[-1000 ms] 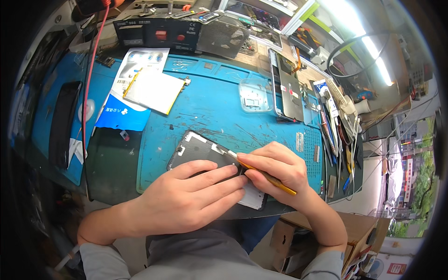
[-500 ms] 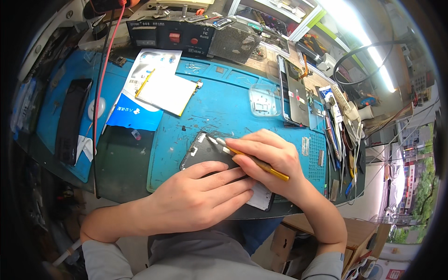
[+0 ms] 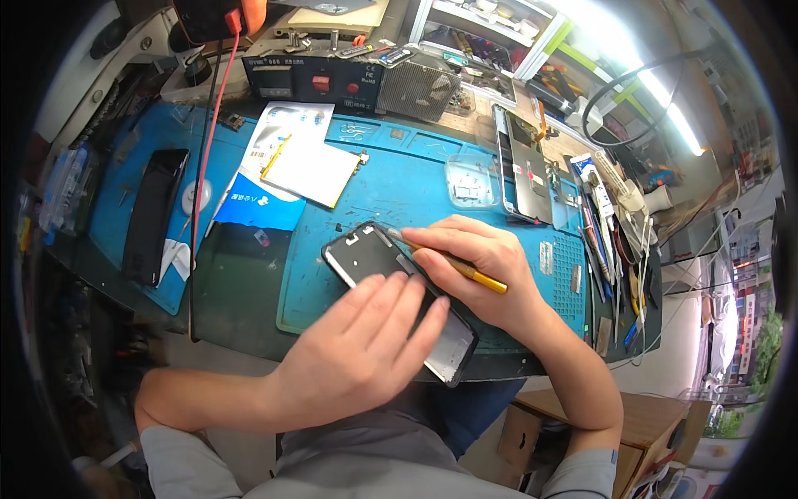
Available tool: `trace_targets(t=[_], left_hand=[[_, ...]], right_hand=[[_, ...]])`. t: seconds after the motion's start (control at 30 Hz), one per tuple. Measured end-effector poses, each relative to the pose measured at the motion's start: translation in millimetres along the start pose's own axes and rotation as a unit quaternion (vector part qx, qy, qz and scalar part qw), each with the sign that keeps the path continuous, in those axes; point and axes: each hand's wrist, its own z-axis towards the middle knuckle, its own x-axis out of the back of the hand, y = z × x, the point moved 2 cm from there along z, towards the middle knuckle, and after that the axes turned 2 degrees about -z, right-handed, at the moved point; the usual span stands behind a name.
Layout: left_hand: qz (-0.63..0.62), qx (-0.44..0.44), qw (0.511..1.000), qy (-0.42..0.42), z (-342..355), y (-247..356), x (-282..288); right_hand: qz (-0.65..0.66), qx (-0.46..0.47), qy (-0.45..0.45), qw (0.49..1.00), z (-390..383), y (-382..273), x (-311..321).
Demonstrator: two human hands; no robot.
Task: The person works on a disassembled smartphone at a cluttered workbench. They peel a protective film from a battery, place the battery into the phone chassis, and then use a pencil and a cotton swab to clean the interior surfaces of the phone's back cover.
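Note:
A dark, thin phone panel with white patches [image 3: 359, 256] lies tilted on the blue mat [image 3: 307, 295]. My right hand [image 3: 490, 266] grips a yellow pen-like tool [image 3: 480, 275], its tip at the panel's upper right edge. My left hand [image 3: 357, 349] rests over the lower middle of the panel, fingers bent and slightly apart, blurred, hiding part of it. A white sheet with yellow edging [image 3: 314, 170] lies above the panel on a white-and-blue packet [image 3: 253, 212]. A clear tray of small parts [image 3: 465, 170] is above my right hand.
A black phone [image 3: 154, 216] lies at left, beside hanging cables [image 3: 218, 108]. An opened device [image 3: 524, 175] stands beyond the clear tray. A pile of tools [image 3: 607, 233] lines the right. A black instrument box [image 3: 299, 81] and a finned metal block [image 3: 416, 87] stand at the back.
The panel has turned slightly. My left hand's fingers have drawn up from lying stretched across it. My right hand has shifted upward with the tool. The whole view has shifted a little.

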Motion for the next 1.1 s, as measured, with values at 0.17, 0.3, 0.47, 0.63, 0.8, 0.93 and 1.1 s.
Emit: trace_targets(t=[0.17, 0.3, 0.47, 0.63, 0.8, 0.93, 1.1], left_hand=[[0.057, 0.085, 0.995, 0.004, 0, 7, 7], [0.013, 0.079, 0.996, 0.026, -11, -2, 5], [-0.065, -0.008, 0.994, 0.085, -13, -10, 6], [-0.116, -0.094, 0.985, 0.086, -18, -1, -1], [-0.192, -0.055, 0.979, 0.047, -23, -7, -4], [-0.194, -0.031, 0.98, 0.009, -30, -10, -6], [-0.189, -0.035, 0.981, -0.008, -28, -12, -4]], right_hand=[[-0.013, 0.006, 0.019, 1.0, 0, -2, 1], [-0.013, 0.025, 0.044, 0.999, -4, 5, 2], [-0.049, -0.001, 0.024, 0.999, -35, -11, 19], [-0.047, -0.033, 0.015, 0.998, -85, -25, 37], [-0.076, -0.003, 0.029, 0.997, -97, -21, 36], [-0.06, 0.004, 0.001, 0.998, -89, -18, 39], [-0.041, -0.004, -0.031, 0.999, -82, -10, 45]])
